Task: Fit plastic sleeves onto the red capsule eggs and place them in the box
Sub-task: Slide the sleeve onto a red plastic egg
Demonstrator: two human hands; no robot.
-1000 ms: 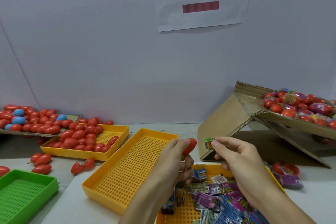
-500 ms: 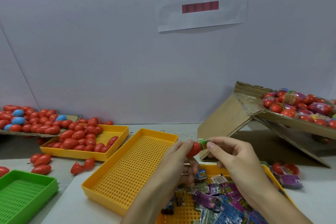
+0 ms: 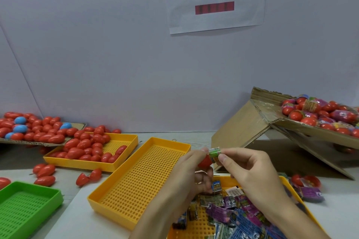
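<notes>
A person's left hand (image 3: 191,169) grips a red egg (image 3: 205,161) at chest height above the counter (image 3: 330,215), its free end pointing up and to the right toward the right hand (image 3: 250,170). That hand pinches a green sleeve (image 3: 215,153) between thumb and forefinger, the sleeve's mouth sitting over the egg's tip, with most of the egg bare. Egg and sleeve share one slanted axis running between the two hands, so seating the sleeve looks to depend on the right hand pushing down-left along that line while the left holds firm. The box (image 3: 242,128) of finished eggs stands beyond and to the right of the right hand, the nearer one for the drop. Loose sleeves fill a tray (image 3: 288,183) directly beneath both wrists.
</notes>
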